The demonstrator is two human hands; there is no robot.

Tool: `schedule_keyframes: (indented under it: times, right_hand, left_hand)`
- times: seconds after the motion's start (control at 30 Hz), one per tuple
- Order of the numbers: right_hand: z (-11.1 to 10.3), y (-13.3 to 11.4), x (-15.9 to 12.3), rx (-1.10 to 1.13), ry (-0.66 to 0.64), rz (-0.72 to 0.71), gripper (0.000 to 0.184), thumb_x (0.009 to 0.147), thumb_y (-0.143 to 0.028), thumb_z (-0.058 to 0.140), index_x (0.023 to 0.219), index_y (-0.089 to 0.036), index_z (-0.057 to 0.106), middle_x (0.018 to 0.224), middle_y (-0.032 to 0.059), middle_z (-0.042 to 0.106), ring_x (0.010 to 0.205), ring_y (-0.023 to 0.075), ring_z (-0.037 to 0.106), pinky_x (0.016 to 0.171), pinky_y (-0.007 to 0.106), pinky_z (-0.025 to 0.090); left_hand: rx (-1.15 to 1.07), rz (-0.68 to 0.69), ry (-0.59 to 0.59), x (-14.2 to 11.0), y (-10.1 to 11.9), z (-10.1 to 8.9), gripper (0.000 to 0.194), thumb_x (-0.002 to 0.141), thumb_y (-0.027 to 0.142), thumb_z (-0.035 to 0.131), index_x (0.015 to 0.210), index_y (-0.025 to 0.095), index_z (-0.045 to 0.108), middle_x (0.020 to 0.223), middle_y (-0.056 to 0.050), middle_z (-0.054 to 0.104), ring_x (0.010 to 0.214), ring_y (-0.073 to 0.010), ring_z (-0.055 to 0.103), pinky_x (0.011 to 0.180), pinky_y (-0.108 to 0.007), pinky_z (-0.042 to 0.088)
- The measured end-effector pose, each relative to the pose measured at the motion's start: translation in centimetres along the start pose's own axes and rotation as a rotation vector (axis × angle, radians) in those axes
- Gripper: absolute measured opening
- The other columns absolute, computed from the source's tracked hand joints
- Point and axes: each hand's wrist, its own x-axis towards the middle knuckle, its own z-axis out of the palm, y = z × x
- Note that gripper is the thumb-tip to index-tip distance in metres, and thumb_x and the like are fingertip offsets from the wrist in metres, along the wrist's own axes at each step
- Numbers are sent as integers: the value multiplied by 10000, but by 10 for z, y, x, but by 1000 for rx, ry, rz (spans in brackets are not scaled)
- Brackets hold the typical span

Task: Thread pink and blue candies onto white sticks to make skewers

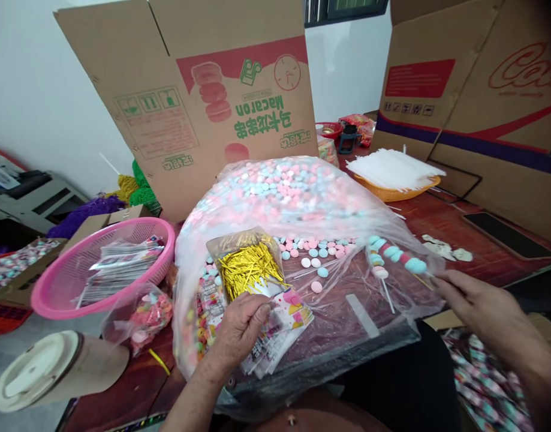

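Observation:
My left hand [241, 327] is closed on a stack of small printed wrappers [279, 327] lying on a big clear plastic bag [347, 312]. A packet of gold twist ties [248, 267] sits just above that hand. My right hand [475, 306] pinches the end of a thin stick threaded with blue, pink and white candies [399, 255], held level over the bag. Behind lies a large heap of pastel round candies [284, 192] inside the bag, with loose ones [315, 249] spilled toward me.
A pink basket [63, 294] of wrappers stands at the left, with a small bag of candies [151, 315] and a capped cup [54, 369] near it. Open cardboard boxes [203, 102] rise behind and right. An orange tray of white sticks [394, 171] sits back right.

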Motion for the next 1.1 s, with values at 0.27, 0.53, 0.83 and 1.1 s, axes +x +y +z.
schedule_keyframes:
  times: [0.27, 0.53, 0.83, 1.1]
  right_hand:
    - [17, -86, -32, 177, -168, -486, 178, 822, -215, 501, 938, -255, 631, 792, 31, 685, 714, 164, 640, 631, 263, 496]
    - [17, -84, -31, 158, -167, -505, 188, 826, -235, 492, 936, -257, 643, 794, 42, 690, 721, 177, 643, 638, 278, 500]
    - [19, -83, -34, 169, -296, -533, 176, 824, -210, 495, 923, -254, 633, 787, 35, 679, 717, 163, 621, 634, 269, 477]
    - [54, -108, -46, 401, -437, -223, 198, 869, -295, 423, 853, -225, 608, 702, 7, 604, 628, 135, 539, 572, 237, 424]
  left_hand:
    - [79, 103, -25, 8, 5, -9, 250, 888, 246, 376, 878, 181, 617, 811, -36, 664, 754, -138, 573, 717, -272, 429]
    - [154, 66, -124, 5, 5, -17, 346, 905, 311, 312, 842, 184, 627, 803, -47, 657, 757, -149, 560, 736, -296, 415]
    - [260, 115, -229, 15, 18, -19, 348, 912, 309, 305, 792, 176, 605, 737, -35, 638, 708, -144, 547, 713, -281, 389]
    - [372, 40, 148, 33, 20, -13, 296, 775, 435, 552, 989, 237, 600, 1179, -95, 556, 1171, -293, 399, 1000, -520, 195]
